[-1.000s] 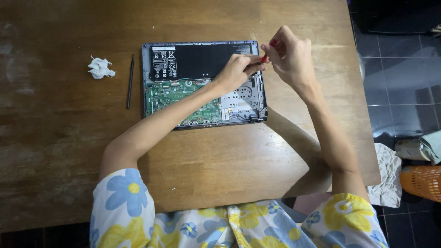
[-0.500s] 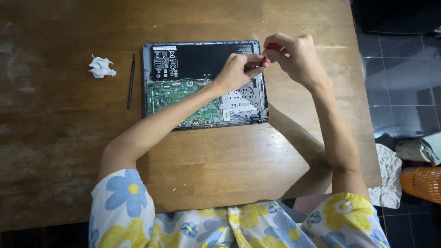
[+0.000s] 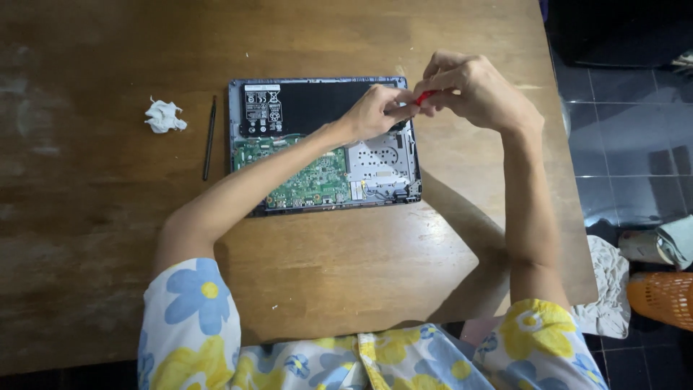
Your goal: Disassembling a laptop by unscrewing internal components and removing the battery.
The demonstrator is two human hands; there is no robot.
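My right hand [image 3: 480, 90] pinches the red-handled screwdriver [image 3: 423, 96], left hand [image 3: 372, 112] steadying its tip over the opened laptop [image 3: 321, 144] (far-right corner); next, careful turning.

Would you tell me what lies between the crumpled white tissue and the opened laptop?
In the head view, a thin dark stick-like tool lies on the wooden table between the crumpled tissue and the laptop.

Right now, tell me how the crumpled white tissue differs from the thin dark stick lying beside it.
The crumpled white tissue is pale, bunched and lumpy; the thin dark stick is black, straight and slender. The stick lies closer to the opened laptop, along its left edge; the tissue sits farther out. Both rest on the wooden table, away from both hands.
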